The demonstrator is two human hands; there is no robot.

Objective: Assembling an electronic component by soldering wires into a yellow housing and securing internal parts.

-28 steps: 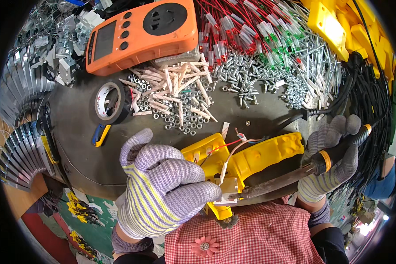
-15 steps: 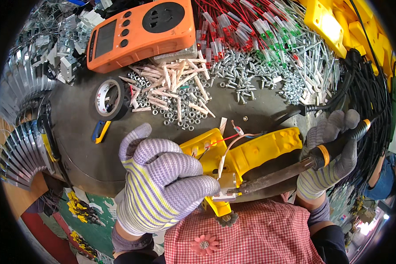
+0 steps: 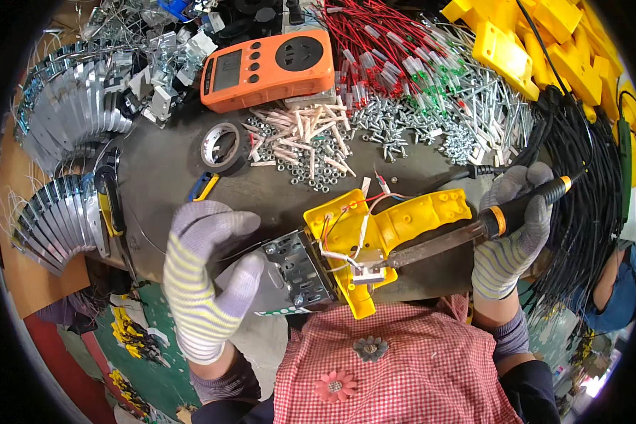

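Note:
A yellow plastic housing half (image 3: 420,210) with a long handle lies on the table before me, red and white wires running in its head. A perforated metal plate (image 3: 297,271) sticks out of its left side. A small white switch-like part (image 3: 367,273) sits at the housing's lower edge. My right hand (image 3: 516,226), gloved, is closed around the black handle of a soldering iron (image 3: 442,242). The iron's tip is at the white part, seemingly touching it. My left hand (image 3: 208,272), in a striped glove, is open beside the metal plate, thumb and fingers apart.
Behind lie white sleeves (image 3: 304,127), nuts, screws (image 3: 385,124) and red wires (image 3: 381,42). An orange meter (image 3: 268,69), a tape roll (image 3: 222,147) and a cutter (image 3: 203,186) are left of these. Black cords (image 3: 579,162) and yellow housings (image 3: 509,60) crowd the right; metal strips (image 3: 53,219) the left.
My left hand has moved left off the housing and opened, uncovering the metal plate. The soldering iron stays at the white part. The whole view has shifted somewhat.

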